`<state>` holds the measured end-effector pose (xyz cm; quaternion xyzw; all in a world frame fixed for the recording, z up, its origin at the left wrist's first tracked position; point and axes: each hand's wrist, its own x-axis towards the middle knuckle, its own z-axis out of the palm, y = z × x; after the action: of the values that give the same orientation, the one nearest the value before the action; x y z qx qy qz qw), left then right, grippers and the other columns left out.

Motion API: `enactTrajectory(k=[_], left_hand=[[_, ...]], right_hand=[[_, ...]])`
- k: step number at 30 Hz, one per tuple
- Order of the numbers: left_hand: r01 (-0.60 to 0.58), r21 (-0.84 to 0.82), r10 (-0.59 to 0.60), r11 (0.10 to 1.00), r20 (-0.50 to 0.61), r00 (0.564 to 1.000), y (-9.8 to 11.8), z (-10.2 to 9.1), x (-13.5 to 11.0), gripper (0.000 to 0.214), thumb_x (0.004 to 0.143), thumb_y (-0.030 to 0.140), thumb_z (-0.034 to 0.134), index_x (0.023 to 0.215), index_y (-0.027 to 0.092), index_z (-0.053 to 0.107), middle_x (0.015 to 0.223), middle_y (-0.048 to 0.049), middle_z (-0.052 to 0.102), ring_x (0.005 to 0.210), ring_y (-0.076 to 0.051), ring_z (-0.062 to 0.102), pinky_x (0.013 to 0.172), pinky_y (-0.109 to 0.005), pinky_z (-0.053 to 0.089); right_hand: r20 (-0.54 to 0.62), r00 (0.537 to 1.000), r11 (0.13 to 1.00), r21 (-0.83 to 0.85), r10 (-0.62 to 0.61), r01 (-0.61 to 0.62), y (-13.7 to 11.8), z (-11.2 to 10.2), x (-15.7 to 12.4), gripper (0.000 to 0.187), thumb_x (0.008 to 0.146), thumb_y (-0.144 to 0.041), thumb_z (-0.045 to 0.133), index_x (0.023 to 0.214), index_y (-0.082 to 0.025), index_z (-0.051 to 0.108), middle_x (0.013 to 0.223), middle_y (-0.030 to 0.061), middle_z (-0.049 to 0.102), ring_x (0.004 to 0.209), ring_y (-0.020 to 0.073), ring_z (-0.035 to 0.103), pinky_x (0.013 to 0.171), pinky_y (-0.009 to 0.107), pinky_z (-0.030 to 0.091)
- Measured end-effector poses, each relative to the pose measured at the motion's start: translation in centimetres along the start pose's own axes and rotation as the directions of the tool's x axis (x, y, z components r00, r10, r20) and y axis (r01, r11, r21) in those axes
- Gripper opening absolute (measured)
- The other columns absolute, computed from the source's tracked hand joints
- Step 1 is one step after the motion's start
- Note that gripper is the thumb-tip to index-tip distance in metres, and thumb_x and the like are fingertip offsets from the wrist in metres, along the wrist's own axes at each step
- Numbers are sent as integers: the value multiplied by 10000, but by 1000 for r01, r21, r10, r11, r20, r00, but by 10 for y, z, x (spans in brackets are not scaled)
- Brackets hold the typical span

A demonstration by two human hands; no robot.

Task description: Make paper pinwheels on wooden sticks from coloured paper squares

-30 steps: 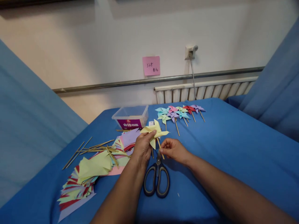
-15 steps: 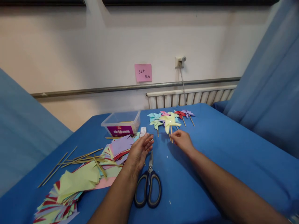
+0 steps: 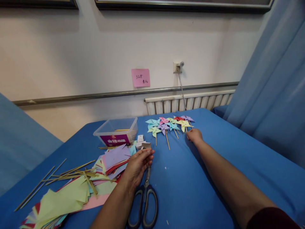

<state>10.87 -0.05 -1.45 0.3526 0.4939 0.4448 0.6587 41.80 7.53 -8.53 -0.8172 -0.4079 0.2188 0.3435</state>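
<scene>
My right hand (image 3: 194,136) reaches far across the blue table, fingers pinched at the stick of a yellow paper pinwheel (image 3: 184,123). That pinwheel lies at the right end of a row of coloured pinwheels (image 3: 162,125). My left hand (image 3: 138,165) hovers nearer to me with its fingers loosely spread and nothing in them. It is just above the black-handled scissors (image 3: 144,202) and beside a pile of coloured paper squares (image 3: 114,158).
A clear plastic box (image 3: 116,131) stands behind the paper pile, with small white boxes (image 3: 140,140) next to it. Wooden sticks (image 3: 66,173) and more cut paper (image 3: 64,198) spread at the left. Blue curtains hang on both sides; a radiator (image 3: 190,101) runs behind the table.
My left hand let go of the yellow pinwheel and drew back over the scissors. My right hand carried the pinwheel by its stick away to the far row.
</scene>
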Motion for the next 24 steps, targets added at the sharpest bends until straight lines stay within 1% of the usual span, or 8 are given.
enactTrajectory(k=[5,11,16,21,24], left_hand=[[26,33,-27,999,24,999,-4,0,2,174,761,167,737,923,134,682,983,-110,727,663,-104,651,598,-202,516],[55,99,-60,994,49,997,-8,3,1,167,794,164,704,952,120,672,975,-110,720,666,-95,640,607,-196,512],[54,111,-61,992,62,996,-11,2,4,171,797,156,696,960,119,660,973,-111,720,662,-95,637,598,-194,508],[50,125,-61,991,82,995,-12,1,5,190,783,162,710,960,115,659,973,-115,720,665,-96,635,601,-195,508],[45,125,-56,991,87,995,-13,0,6,204,773,170,721,962,119,662,978,-113,720,664,-94,633,603,-195,507]], right_hand=[[15,1000,995,-102,-3,4,1,0,7,263,766,-206,588,507,-186,628,493,53,625,516,166,602,523,245,381],[11,1000,983,-182,-6,8,-8,6,8,231,808,-243,553,674,-183,732,647,97,711,690,219,685,603,252,439],[15,999,972,-228,-43,45,-9,5,4,234,802,-209,538,753,-163,762,782,137,748,796,253,705,672,276,465],[-21,998,965,-257,-53,46,-9,7,-1,244,813,-249,549,852,-159,773,939,169,751,907,281,700,729,301,479],[-42,997,965,-259,-58,46,-9,10,-3,259,833,-297,550,867,-160,766,949,173,747,918,284,697,725,305,478]])
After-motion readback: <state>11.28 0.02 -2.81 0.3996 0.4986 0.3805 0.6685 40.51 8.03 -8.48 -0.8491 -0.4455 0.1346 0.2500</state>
